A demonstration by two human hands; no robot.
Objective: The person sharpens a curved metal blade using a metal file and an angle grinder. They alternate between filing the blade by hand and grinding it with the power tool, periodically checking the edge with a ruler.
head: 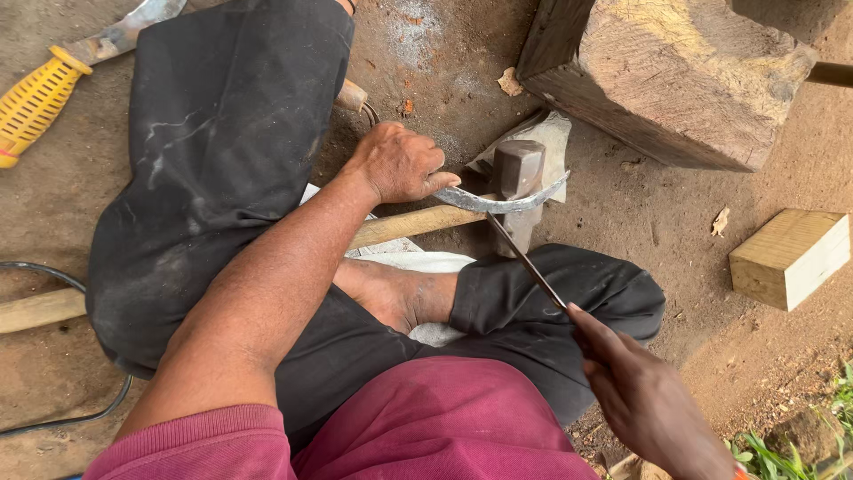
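Sickle blade (502,202) on hammer head (519,169), wooden block (789,256) nearby

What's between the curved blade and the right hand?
In the head view, a thin file spans from the curved blade to the right hand.

You get soft, even daylight with faint shadows, mild glare on the curved blade (502,203) (edges slightly stretched), and sharp focus throughout.

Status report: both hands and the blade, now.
Left hand grips curved blade on the sledgehammer head. Right hand holds thin file, tip at the blade. Nothing between them.
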